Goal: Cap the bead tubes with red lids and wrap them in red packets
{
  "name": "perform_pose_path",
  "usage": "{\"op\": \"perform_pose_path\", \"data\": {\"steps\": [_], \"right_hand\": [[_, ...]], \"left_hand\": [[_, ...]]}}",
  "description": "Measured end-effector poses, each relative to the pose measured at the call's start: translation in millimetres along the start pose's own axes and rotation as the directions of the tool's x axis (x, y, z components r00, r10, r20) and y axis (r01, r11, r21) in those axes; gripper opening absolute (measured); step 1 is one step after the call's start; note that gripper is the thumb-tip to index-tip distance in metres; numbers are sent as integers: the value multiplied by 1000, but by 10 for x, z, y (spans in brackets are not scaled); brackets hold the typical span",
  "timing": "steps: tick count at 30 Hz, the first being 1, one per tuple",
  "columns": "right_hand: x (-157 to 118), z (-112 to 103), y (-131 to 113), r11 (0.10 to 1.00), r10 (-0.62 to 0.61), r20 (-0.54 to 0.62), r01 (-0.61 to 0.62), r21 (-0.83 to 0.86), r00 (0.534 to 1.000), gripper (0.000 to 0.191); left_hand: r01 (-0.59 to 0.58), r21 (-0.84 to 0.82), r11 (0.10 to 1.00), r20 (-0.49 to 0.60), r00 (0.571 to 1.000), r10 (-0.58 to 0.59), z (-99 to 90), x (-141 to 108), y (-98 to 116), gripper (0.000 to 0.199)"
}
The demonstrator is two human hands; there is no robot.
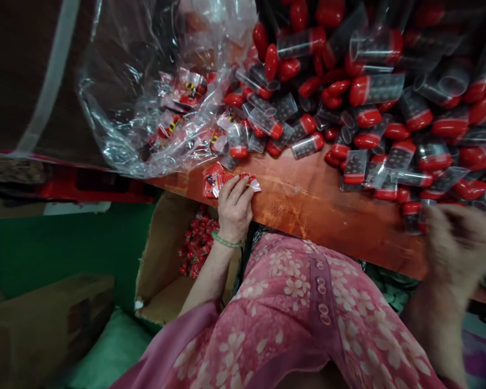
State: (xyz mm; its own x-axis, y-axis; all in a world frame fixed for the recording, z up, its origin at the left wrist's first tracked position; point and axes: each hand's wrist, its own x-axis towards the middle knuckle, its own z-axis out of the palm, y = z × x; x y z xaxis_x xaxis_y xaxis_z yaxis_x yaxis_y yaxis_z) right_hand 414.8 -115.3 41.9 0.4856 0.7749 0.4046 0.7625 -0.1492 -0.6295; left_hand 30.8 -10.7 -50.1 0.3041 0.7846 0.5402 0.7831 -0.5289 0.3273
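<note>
My left hand (235,208), with a green bead bracelet (225,240) at the wrist, is at the table's near edge. Its fingers are bent and pressed together over a small red printed packet (251,182). Another red packet (211,178) lies just left of the fingertips. At the right, my right hand (461,237) is blurred, its fingers curled beside a clear tube with a red end (411,216). Whether those fingers grip a tube cannot be made out. A large pile of such red-ended tubes (378,89), with dark dots on their walls, spreads beyond both hands.
A clear plastic bag (133,146) holding red printed packets (188,89) lies on the orange-brown tabletop (308,197). Below the edge, a cardboard box (156,259) contains many small red pieces (198,243). Another carton (44,329) and a pale green sack (113,351) stand lower left.
</note>
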Motion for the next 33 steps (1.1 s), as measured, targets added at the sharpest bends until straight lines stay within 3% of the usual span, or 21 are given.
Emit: {"op": "perform_pose_path", "data": {"steps": [1, 2, 5, 7, 9, 15, 20, 24, 30, 33], "right_hand": [[55, 189, -117, 997, -82, 165, 81, 15, 983, 11], [118, 403, -257, 983, -183, 332, 173, 60, 925, 11], [312, 1042, -718, 904, -405, 496, 418, 92, 768, 18], [411, 1362, -965, 868, -404, 596, 496, 11, 694, 24], [475, 1571, -1108, 836, -370, 663, 544, -67, 651, 29], [469, 1748, -1110, 797, -345, 696, 588, -137, 630, 37], [221, 1631, -1020, 781, -332, 699, 600, -173, 633, 43], [-50, 1512, -838, 783, -359, 680, 603, -154, 639, 35], [-216, 1445, -562, 898, -317, 550, 432, -90, 773, 23], [-180, 1456, -586, 932, -269, 516, 354, -72, 813, 40]], "left_hand": [[-2, 15, 1000, -39, 999, 2, 6, 23, 5, 19], [3, 32, 999, -73, 997, -1, 13, 48, 11, 15], [53, 44, 998, -112, 993, -48, 24, 115, 21, 10], [103, -7, 995, -86, 991, -103, 20, 141, 20, 14], [158, -75, 985, -42, 986, -161, 6, 154, 17, 18], [280, -72, 957, 130, 954, -269, -81, 212, 35, 33], [325, -88, 942, 253, 922, -294, -194, 331, 43, 33], [326, -104, 940, 298, 912, -284, -258, 398, 27, 29], [385, -317, 867, 169, 922, -348, -288, 417, 37, 5], [346, -459, 819, 115, 936, -332, -346, 432, 112, 4]]}}
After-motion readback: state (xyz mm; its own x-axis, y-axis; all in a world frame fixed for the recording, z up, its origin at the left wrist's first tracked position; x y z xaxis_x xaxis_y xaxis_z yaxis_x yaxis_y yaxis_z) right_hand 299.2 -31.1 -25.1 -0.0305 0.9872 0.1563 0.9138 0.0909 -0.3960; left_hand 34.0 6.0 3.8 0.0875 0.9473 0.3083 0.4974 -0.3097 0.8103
